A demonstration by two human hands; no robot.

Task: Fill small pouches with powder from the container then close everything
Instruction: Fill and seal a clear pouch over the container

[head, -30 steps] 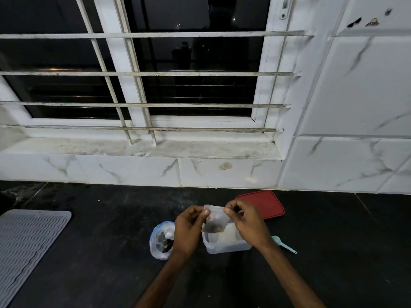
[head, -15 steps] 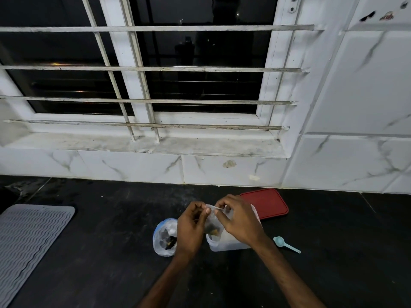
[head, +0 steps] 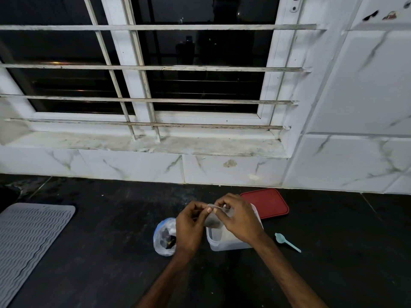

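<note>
On the black counter (head: 111,252), a grey mat (head: 29,236) lies far left. The open container (head: 224,241) sits below my hands, its red lid (head: 266,203) behind it and a bag (head: 163,236) just left. My left hand (head: 189,227) and right hand (head: 240,218) each pinch the pouch (head: 213,221) top above the container; the scoop (head: 287,241) lies right.

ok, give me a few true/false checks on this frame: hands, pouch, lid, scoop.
1. The left hand and right hand both pinch the small clear pouch. True.
2. The red lid is closed on the translucent container. False: it lies on the black counter behind the open container.
3. The teal scoop lies on the counter right of the container. True.
4. The plastic bag sits right of the container. False: it sits to its left.
</note>
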